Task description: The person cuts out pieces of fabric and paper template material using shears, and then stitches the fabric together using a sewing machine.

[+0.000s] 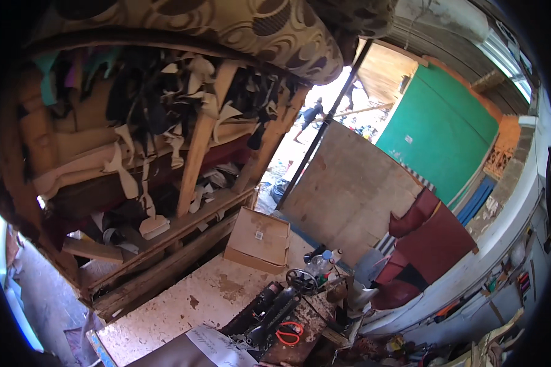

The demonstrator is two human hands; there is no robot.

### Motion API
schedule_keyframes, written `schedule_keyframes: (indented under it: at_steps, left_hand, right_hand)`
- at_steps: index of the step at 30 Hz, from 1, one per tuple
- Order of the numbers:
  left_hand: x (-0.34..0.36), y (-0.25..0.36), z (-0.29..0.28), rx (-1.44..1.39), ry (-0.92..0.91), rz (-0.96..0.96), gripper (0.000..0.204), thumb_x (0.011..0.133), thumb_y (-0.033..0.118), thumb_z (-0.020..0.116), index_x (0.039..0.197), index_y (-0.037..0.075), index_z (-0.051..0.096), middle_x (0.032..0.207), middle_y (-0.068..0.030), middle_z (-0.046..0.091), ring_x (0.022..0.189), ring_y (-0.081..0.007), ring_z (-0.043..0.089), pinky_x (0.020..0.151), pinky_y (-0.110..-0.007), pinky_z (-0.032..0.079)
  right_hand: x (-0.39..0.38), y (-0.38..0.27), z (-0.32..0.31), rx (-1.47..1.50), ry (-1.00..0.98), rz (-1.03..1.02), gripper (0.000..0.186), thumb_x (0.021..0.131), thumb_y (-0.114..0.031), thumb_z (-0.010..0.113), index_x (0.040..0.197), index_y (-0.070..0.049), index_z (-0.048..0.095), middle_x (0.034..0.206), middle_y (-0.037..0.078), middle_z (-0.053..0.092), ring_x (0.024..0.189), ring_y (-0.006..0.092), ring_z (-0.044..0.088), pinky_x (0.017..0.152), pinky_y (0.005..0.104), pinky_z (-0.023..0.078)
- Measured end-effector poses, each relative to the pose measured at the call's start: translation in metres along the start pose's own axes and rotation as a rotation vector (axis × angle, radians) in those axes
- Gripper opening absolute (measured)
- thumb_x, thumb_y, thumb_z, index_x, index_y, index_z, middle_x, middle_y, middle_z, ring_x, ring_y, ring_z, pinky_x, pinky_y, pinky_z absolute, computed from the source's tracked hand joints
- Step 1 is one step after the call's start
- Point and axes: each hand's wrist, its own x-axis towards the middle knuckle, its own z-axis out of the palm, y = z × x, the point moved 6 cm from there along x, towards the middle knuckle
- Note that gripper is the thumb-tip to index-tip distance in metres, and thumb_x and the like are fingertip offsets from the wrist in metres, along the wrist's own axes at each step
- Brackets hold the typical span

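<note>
Neither of my hands shows in the head view. Below the middle stands a black sewing machine (269, 315) with a spoked handwheel (302, 281), on a worn, pale tabletop (171, 312). Beside it lies an orange-red loop (289, 333), perhaps scissor handles. A white sheet (217, 347) with writing rests at the lower edge, on a dark flat piece (165, 355). Farther back on the table is a closed cardboard box (257, 238). Behind the handwheel are a clear plastic bottle (326, 257) and several small items.
A wooden rack (205, 144) hung with cut scraps stands left, under a patterned padded piece (202, 24). Dark red material (419, 244) leans right, near a brown board (349, 183) and green panel (440, 128). Through the opening, a person (310, 116) appears outside.
</note>
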Motion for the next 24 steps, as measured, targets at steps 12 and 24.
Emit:
schedule_keyframes:
  at_steps: [12,24]
  left_hand:
    - [0.001,0.006,-0.002,0.097,-0.114,-0.015,0.066,0.098,0.034,0.046,0.158,0.01,0.034,0.166,-0.0145,0.028,0.156,-0.0337,0.019,0.124,-0.063,0.005]
    - [0.011,-0.004,0.024,0.164,-0.149,-0.005,0.067,0.098,0.035,0.045,0.16,0.014,0.031,0.168,-0.0129,0.025,0.156,-0.0333,0.018,0.124,-0.063,0.006]
  right_hand:
    - [0.002,-0.029,0.015,-0.021,-0.107,-0.015,0.095,0.096,-0.058,0.049,0.164,-0.007,0.005,0.17,0.017,0.012,0.154,0.0355,0.021,0.122,0.0501,0.029]
    - [0.003,0.0,0.011,0.125,-0.099,-0.019,0.072,0.103,-0.052,0.047,0.159,-0.009,0.031,0.167,0.016,0.023,0.149,0.0338,0.032,0.118,0.0492,0.034]
